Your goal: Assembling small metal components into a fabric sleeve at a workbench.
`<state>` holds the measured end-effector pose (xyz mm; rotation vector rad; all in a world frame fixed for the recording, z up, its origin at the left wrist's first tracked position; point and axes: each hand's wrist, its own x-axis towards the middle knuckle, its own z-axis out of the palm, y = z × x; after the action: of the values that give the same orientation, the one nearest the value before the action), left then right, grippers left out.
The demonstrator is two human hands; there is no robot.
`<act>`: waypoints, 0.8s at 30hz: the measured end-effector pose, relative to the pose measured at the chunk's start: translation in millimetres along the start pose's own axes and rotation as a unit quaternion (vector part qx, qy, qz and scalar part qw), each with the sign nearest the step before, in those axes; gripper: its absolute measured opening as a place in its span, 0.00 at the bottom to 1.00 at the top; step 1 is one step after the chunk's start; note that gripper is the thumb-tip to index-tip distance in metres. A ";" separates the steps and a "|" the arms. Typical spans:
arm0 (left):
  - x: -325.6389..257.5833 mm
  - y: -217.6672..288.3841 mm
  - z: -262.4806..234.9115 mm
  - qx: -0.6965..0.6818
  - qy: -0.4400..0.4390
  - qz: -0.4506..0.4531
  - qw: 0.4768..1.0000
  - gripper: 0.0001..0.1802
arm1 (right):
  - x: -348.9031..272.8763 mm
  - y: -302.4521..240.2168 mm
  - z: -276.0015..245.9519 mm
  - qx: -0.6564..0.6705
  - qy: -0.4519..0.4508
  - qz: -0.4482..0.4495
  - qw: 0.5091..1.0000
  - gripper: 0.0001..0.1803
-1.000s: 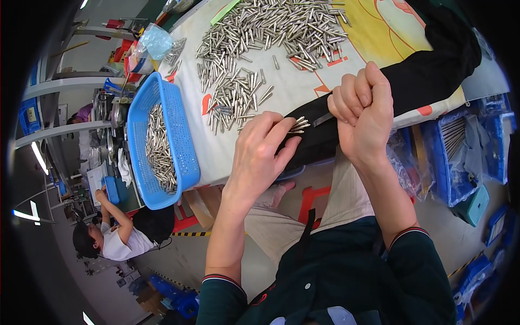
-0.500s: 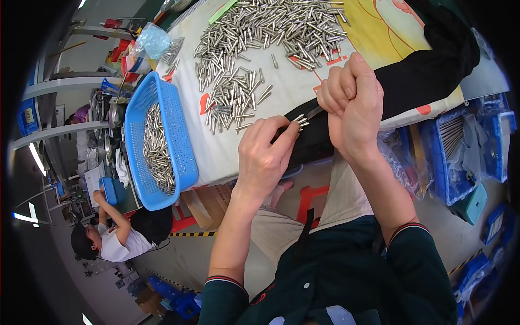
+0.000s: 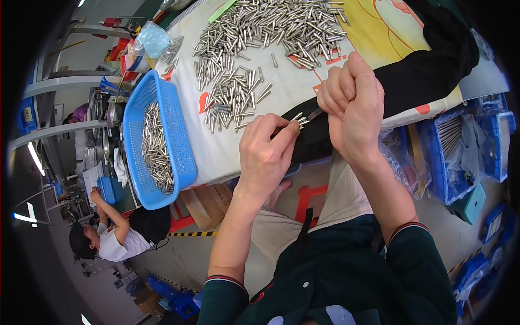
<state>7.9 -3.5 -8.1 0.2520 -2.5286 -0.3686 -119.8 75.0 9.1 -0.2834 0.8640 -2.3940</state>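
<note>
Pinched in the fingertips of my left hand [image 3: 265,151] is a small bunch of metal pins [image 3: 299,120], their ends sticking out to the right. My right hand [image 3: 355,108] is closed in a fist around a tool whose handle is hidden by the fingers. Its narrow flat metal blade [image 3: 316,114] points down-left, with the tip right by the pins; whether they touch I cannot tell. Both hands are above a black cloth [image 3: 411,81] along the near edge of the table. Beyond them lies a big heap of similar loose metal pins [image 3: 271,27], spreading toward my left hand.
A blue perforated basket [image 3: 184,146] part-filled with pins stands left of my left hand. Blue bins [image 3: 441,184] with rods and plastic wrap are at the right, below table height. A red stool [image 3: 306,203] is under the table. Another person [image 3: 116,238] works at the far left.
Both hands stay almost in place. The pins in my left fingertips and the blade's tip have shifted very slightly against each other.
</note>
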 end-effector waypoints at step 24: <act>-7.4 -9.5 5.7 -0.032 0.024 0.041 0.998 0.10 | -11.0 2.4 -2.0 0.013 -0.021 -0.058 0.998 0.25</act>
<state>11.7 -9.4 -19.4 0.1293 -2.4657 -0.4056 -110.5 80.9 5.9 -0.3829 0.8156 -2.4956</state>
